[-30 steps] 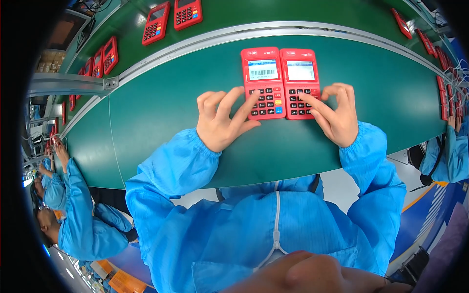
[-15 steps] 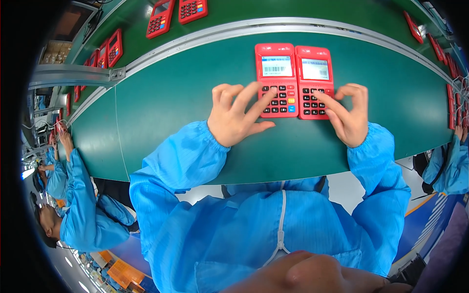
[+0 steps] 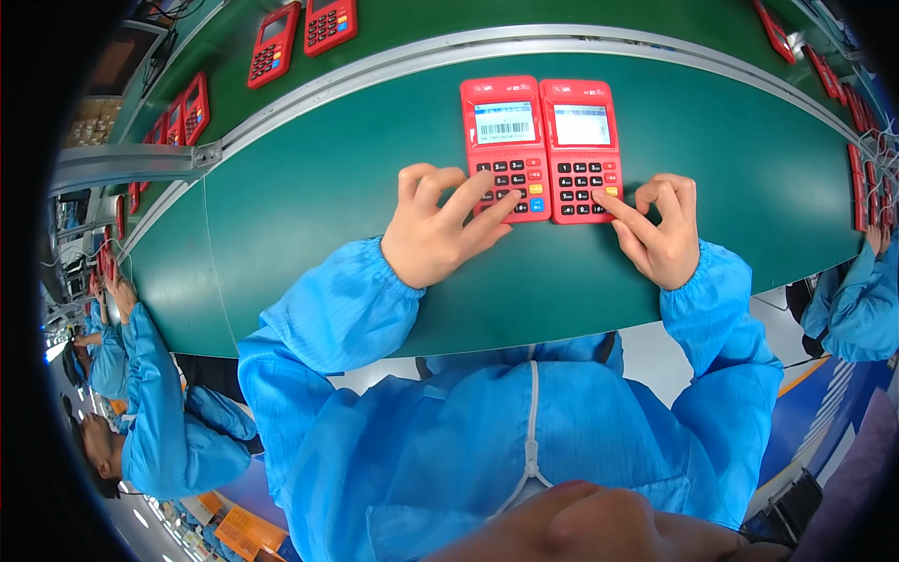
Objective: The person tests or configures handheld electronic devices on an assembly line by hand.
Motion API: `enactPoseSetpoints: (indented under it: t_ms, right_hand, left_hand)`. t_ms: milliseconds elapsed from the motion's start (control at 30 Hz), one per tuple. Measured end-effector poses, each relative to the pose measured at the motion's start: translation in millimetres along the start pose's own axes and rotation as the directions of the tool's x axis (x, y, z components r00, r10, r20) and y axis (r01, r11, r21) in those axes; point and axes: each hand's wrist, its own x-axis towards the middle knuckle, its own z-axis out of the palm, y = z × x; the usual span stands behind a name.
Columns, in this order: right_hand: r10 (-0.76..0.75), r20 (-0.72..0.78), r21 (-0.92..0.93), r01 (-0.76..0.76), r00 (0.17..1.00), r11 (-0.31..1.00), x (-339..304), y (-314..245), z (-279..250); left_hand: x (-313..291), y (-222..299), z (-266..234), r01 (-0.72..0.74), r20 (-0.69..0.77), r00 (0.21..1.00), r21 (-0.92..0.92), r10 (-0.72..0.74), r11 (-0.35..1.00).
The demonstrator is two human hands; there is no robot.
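Two red payment terminals lie side by side on the green table, their screens lit. The left payment terminal [image 3: 505,159] shows a barcode on its screen; the screen of the right payment terminal [image 3: 582,161] is pale, its content too faint to make out. Over the lower keypad of the left one, my left hand [image 3: 433,228] has its fingers apart, with index and middle fingertips at the keys. My right hand [image 3: 661,230] points its index finger at the lower right keys of the other terminal, thumb apart and remaining fingers bent. Neither hand grips anything.
Beyond a metal rail [image 3: 393,77], more red terminals [image 3: 274,44] lie on a green surface. A metal bar [image 3: 131,164] juts in at the left. Co-workers in blue sit at the left [image 3: 178,412] and right [image 3: 847,314], near further red terminals and cables.
Both index fingers have moved from the upper keys to lower ones. The right terminal's screen no longer shows its barcode clearly. The whole view has shifted slightly, with the terminals now further left.
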Motion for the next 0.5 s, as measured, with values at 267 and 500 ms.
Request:
enactPoseSetpoints:
  t_ms: [267, 500]
  right_hand:
    - [0.105, -0.053, 0.039, -0.103, 0.993, 0.994, 12.6, 9.3, -1.9]
    - [0.059, -0.012, -0.045, -0.059, 0.998, 0.997, 17.8, 3.2, 2.5]
  left_hand:
    - [5.9, -11.0, 3.3, 0.057, 0.071, 0.996, 0.059, -0.061, 0.997]
    - [9.8, -10.8, -0.2, 0.025, 0.108, 0.994, 0.068, -0.032, 0.997]
